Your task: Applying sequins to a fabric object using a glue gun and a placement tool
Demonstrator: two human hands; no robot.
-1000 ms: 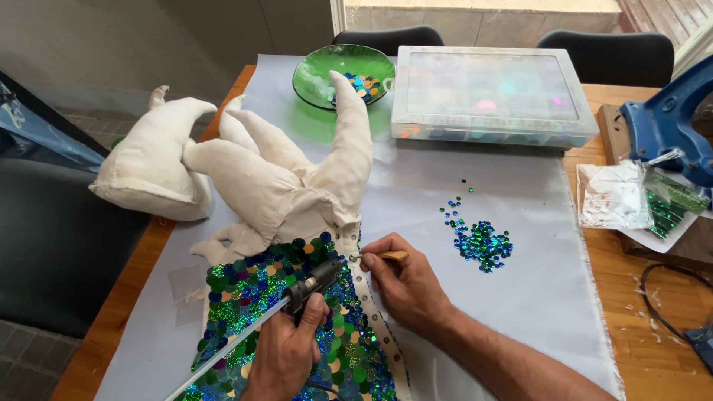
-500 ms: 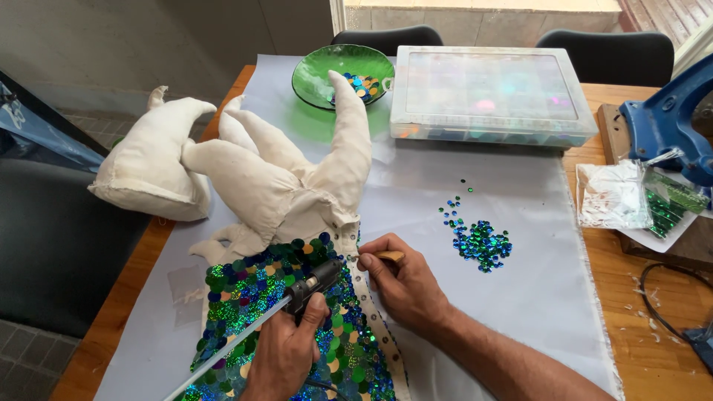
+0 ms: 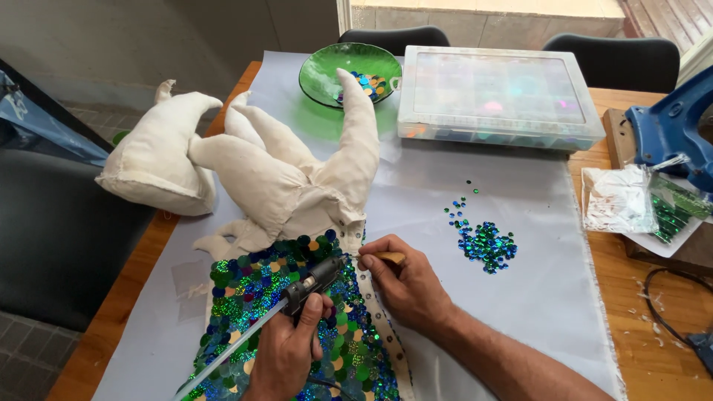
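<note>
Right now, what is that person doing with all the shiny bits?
A person is sticking sequins onto a cloth figure. The left hand holds a glue gun with its tip over the sequin-covered part, and the right hand pinches a small wooden stick beside it. The plain stuffed cloth limbs lie above, still bare. A loose pile of green and blue sequins waits on the grey sheet.

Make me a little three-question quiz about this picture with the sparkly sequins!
1. True or false: the left hand holds a glue gun.
2. The loose pile of sequins lies: A) in the green bowl, B) on the pale sheet, C) inside the clear plastic box.
3. What thin thing does the right hand pinch?

Key: 1 true. 2 B. 3 A small wooden stick.
</note>
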